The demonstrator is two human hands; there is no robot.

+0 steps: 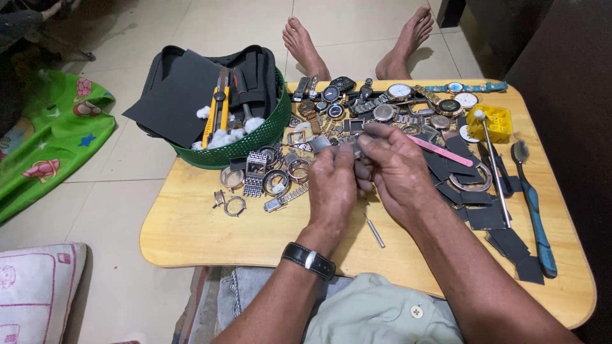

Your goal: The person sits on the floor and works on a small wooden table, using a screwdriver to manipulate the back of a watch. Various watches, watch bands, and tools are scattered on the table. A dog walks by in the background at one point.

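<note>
Labels/packages: nothing readable that I can spot; closest thing is the yellow plastic block (496, 122) at the far right of the table, next to a heap of watches (408, 102)

Left hand: left hand (331, 185) is curled nearly closed, fingertips pinched on a small grey metal watch part (349, 150) held up over the middle of the table; black wristwatch (309, 260) on that wrist

Right hand: right hand (398, 169) is also mostly closed, fingers bent in and meeting the same part from the other side, so both hands have hold of it

The part itself: too small and too covered by fingers to tell exactly what it is

Basket: green mesh basket (271, 130) at the far left corner, holding a black pouch (210, 76), a yellow utility knife (217, 114) and white cotton balls (223, 135)

Table: low wooden table (204, 236); loose watch cases and bands (268, 175) just left of the hands, a thin metal pin (375, 230) lying right below them

Right side: dark sandpaper squares (484, 213), pink file (441, 150), blue-handled brush (534, 210)

Floor: green printed mat (57, 140) on the left
</note>
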